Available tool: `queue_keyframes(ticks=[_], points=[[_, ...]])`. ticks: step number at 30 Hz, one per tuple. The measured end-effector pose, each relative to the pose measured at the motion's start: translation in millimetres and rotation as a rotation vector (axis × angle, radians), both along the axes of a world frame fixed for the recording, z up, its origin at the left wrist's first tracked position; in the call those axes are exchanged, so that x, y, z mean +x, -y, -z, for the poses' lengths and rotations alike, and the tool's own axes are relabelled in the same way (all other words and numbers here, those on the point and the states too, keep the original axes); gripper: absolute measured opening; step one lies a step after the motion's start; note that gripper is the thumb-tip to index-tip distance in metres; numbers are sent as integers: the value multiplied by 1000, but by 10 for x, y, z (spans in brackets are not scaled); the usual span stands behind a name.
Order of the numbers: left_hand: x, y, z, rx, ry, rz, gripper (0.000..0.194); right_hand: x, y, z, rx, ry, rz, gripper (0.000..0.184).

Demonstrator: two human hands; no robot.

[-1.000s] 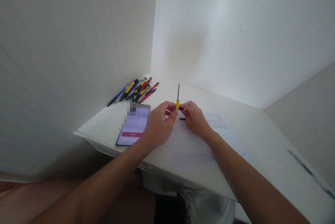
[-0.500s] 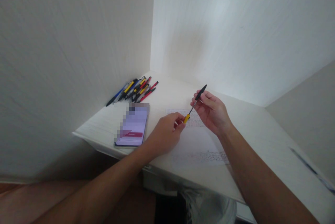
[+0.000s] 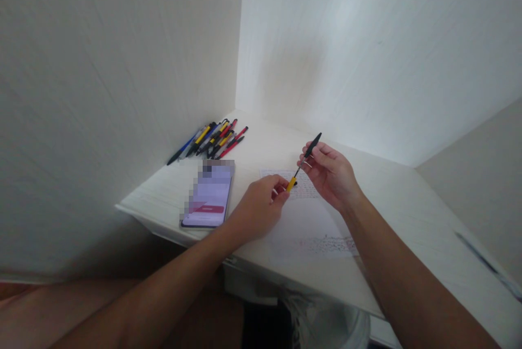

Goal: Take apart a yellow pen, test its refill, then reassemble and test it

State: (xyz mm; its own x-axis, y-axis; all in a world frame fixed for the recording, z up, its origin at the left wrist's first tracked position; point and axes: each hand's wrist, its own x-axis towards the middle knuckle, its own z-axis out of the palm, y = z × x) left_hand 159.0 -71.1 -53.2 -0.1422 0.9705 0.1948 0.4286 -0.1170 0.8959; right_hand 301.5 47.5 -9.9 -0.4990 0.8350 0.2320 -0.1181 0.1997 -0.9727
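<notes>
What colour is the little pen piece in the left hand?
Yellow. The left hand pinches the yellow pen piece; the head view shows it.

A white desk (image 3: 408, 213) fills the room's corner. Flat on it lies a phone (image 3: 209, 195). Behind the phone, toward the corner, sits a cluster of pens (image 3: 212, 139). Right of the phone lies a sheet of paper (image 3: 305, 218), seemingly carrying handwriting.
</notes>
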Motion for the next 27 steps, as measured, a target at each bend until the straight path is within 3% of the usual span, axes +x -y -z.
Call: queue_keyframes(ticks=[9,18,27], points=[[-2,-11,21,8,2,18,16,-3,11,-10,-194,-173,-37,3],[-24,-29,-1,-28,84,18,20,5,19,-2,-198,-134,-72,6],[-50,-25,-56,-3,138,5,19,-13,80,49,-255,-47,-243,6]])
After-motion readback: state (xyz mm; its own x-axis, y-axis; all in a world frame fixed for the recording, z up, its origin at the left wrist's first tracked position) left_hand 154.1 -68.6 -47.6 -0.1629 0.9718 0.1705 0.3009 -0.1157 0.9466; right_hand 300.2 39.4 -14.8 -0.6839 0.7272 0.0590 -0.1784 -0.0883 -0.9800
